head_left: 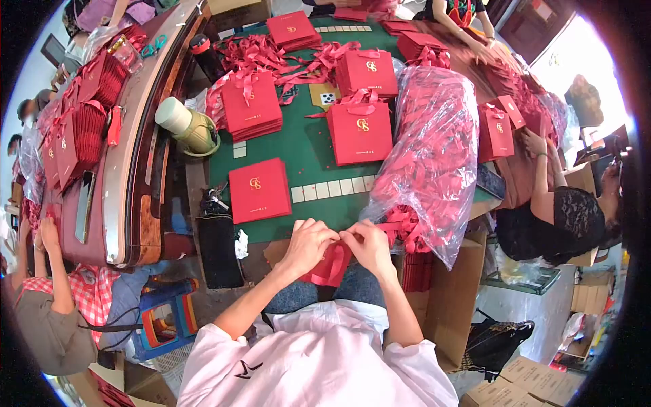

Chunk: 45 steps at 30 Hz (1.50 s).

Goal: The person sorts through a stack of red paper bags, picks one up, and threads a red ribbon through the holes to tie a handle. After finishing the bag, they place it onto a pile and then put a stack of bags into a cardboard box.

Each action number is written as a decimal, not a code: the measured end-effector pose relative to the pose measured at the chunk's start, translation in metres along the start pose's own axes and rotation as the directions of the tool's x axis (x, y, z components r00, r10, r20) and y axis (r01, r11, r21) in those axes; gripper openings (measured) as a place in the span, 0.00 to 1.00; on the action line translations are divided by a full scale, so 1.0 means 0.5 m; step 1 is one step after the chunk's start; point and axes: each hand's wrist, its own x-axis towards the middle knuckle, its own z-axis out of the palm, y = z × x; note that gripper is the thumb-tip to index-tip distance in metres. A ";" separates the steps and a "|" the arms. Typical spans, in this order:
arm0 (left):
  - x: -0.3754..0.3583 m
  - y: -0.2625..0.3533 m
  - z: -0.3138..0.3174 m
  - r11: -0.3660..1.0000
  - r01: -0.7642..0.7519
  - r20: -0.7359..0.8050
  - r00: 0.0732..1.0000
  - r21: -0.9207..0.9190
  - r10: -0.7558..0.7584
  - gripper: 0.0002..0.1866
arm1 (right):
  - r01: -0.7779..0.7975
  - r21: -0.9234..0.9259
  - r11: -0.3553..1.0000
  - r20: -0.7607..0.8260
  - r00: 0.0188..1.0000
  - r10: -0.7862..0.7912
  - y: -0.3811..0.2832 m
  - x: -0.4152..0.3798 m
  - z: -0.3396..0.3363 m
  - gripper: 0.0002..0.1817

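Note:
Over my lap, a red paper gift bag (317, 275) with a pinkish-red ribbon (335, 263) hangs below my two hands. My left hand (308, 245) pinches at the bag's top edge, fingertips closed on the ribbon. Close beside it, my right hand (369, 249) pinches the same area, its thumb and finger almost touching the left fingertips. The exact grip is partly covered by the fingers. Just ahead, a flat stack of red bags (260, 190) with gold lettering lies on the green table mat (308, 178).
Bags with ribbons (360, 131) stand in piles farther back. A clear plastic sack of ribbons (427, 156) lies at right. At left are a cream-lidded jug (186, 125), a dark bottle (207, 55) and a black pouch (221, 247). Other people work at both sides.

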 end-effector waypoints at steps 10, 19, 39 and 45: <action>-0.014 -0.005 0.002 0.962 -0.254 -0.099 0.960 0.101 0.264 0.12 | -0.147 0.199 0.969 0.480 0.877 0.034 0.050 0.044 -0.033 0.09; -0.012 0.000 0.006 0.945 -0.312 -0.131 0.937 0.099 0.323 0.10 | -0.186 0.326 0.927 0.573 0.819 -0.037 0.075 0.054 -0.011 0.09; -0.017 -0.003 0.034 0.956 0.237 -0.234 0.933 -0.174 -0.274 0.10 | -0.030 0.231 0.972 -0.068 0.997 0.047 -0.015 -0.037 0.058 0.06; -0.042 0.009 0.008 0.922 0.301 -0.148 0.928 -0.245 -0.342 0.11 | 0.016 0.398 0.917 -0.079 0.997 0.017 -0.019 -0.052 0.106 0.04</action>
